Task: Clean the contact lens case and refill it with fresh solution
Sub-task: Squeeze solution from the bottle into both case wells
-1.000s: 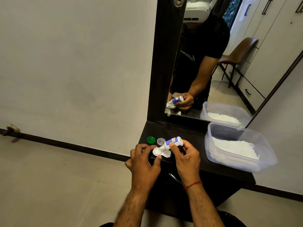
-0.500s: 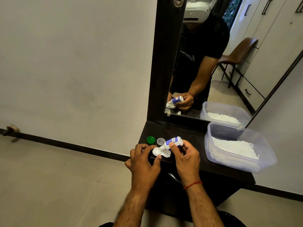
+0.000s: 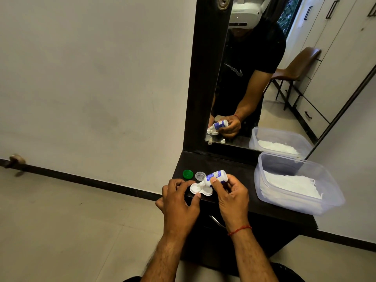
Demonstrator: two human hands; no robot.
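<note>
A white two-well contact lens case [image 3: 196, 189] lies open at the front left edge of the dark dresser top [image 3: 240, 174]. My left hand [image 3: 179, 200] pinches the case between thumb and fingers. My right hand [image 3: 230, 197] grips a small white solution bottle [image 3: 214, 177] with a blue label, tilted nozzle-down over the case's right well. A green cap [image 3: 187, 174] and a clear cap [image 3: 199, 176] rest on the top just behind the case.
A clear plastic tub [image 3: 293, 180] holding white tissue sits on the right of the dresser top. A mirror [image 3: 264, 74] stands behind, reflecting the hands, a chair and cupboards. A drawer handle [image 3: 216, 220] shows below the top. Tiled floor lies to the left.
</note>
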